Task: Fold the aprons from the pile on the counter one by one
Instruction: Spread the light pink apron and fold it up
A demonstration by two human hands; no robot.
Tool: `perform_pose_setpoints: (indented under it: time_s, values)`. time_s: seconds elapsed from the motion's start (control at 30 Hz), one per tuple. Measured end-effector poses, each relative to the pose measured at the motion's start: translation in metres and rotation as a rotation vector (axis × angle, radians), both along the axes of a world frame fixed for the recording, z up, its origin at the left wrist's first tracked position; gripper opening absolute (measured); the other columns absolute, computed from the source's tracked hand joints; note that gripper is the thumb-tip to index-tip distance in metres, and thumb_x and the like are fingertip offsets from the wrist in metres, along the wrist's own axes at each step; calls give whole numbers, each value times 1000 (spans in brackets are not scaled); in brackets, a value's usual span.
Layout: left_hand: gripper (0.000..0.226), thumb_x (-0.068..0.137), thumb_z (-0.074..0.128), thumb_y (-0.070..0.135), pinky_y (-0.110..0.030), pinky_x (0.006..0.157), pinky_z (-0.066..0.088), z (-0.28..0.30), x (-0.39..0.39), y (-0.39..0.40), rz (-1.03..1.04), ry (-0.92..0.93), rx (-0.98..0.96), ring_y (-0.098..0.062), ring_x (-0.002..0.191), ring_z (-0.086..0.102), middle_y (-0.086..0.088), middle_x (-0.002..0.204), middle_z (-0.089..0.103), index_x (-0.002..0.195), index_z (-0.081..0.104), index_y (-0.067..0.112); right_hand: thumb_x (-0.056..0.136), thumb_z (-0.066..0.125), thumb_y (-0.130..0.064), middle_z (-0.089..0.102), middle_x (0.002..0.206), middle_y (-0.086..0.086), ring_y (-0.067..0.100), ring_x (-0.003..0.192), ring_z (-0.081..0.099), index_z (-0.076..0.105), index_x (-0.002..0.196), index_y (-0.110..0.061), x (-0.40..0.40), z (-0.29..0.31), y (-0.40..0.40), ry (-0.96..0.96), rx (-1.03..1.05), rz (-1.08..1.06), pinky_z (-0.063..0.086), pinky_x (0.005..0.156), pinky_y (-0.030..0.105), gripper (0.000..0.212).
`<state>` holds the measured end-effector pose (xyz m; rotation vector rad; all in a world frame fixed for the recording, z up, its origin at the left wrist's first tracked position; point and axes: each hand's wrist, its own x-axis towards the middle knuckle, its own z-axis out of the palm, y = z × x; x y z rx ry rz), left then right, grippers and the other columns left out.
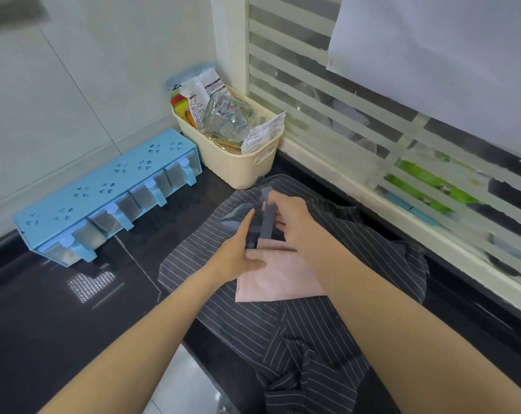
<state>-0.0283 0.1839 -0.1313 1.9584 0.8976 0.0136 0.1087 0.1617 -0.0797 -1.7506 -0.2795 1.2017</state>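
From the head camera, you are working on a pink apron (278,279) that is lying folded into a small rectangle on top of the striped apron (298,324), which is spreading across the dark desk (44,309). Your left hand (241,255) is lying with straight fingers on the pink apron's near-left part, pressing it flat. Your right hand (292,222) is pinching the grey strap (266,219) at the pink apron's far edge, fingers curled round it.

You are, by my reading, tidying the straps of this nearly finished apron. The next move is probably calling for you to lay or tuck the strap onto the pink apron while the left hand is holding the fold down, then set it aside and turn to the striped one.

Beyond the pink apron the cream basket (238,165) is standing close, and to its far left the blue spice box (103,198) is sitting against the wall. To its right the window ledge (402,210) is running near. Nearer you, the striped apron is drooping over the desk's front edge, so it could slide. The open room is lying to the left of the pink apron.
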Motion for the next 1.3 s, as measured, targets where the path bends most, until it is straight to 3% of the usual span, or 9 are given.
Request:
perform_pose_setpoints:
  time_s: [0.1,0.3,0.47,0.6,0.7,0.9,1.03,1.17,1.3]
  values:
    - [107,83,68,12,-21,90,39,0,3,1,-50,69,46,-25,122,50,-9,148,36,147,-16,24,87,58,-10,62,65,6,15,62,59,60,86,-6,0,22,2,187,98,42,51,81,32,5]
    - [106,87,63,12,-26,81,49,-1,6,-1,-77,168,56,-18,92,57,-10,143,42,144,-24,30,91,54,-2,56,65,4,11,54,44,57,75,-6,11,85,21,138,436,277,41,56,21,16]
    - [79,88,61,10,-27,105,34,8,7,-3,-94,41,129,-20,132,39,-2,151,29,148,12,24,85,56,5,52,68,10,11,49,43,56,72,-2,27,125,19,-33,528,173,40,54,24,15]
    - [60,81,67,3,-32,94,46,10,5,8,32,-169,90,-22,118,50,2,132,39,118,28,31,83,55,13,49,71,13,13,44,38,47,96,-8,39,125,0,-164,324,132,41,47,28,26]
    - [59,79,71,5,-31,86,51,15,15,18,88,-199,49,-16,106,54,0,120,45,113,28,27,84,43,19,55,86,17,14,49,43,47,112,-10,44,122,-13,-11,362,143,52,52,27,40]
    - [56,78,73,8,-32,92,46,25,44,24,99,-290,2,-17,110,50,-4,126,47,115,36,30,91,55,-8,63,82,2,14,80,58,63,90,-9,63,139,-18,68,564,210,50,85,30,8]
    - [45,81,70,22,-26,94,37,19,44,25,-151,-9,260,-22,115,46,-7,128,46,122,52,16,90,55,1,61,77,4,10,63,53,63,97,-5,75,142,-19,-21,579,111,48,64,20,12]
    - [75,84,64,41,-47,109,29,11,45,14,-451,438,328,-25,127,40,-4,141,36,145,25,20,90,53,6,63,86,7,9,55,48,63,104,-2,81,134,-28,-14,512,93,44,54,19,19]
    - [83,82,70,33,-36,103,36,12,56,11,-402,393,343,-25,121,47,-7,140,38,146,20,19,90,49,10,58,88,5,6,51,47,64,104,0,94,124,-40,31,498,-39,42,49,16,24]
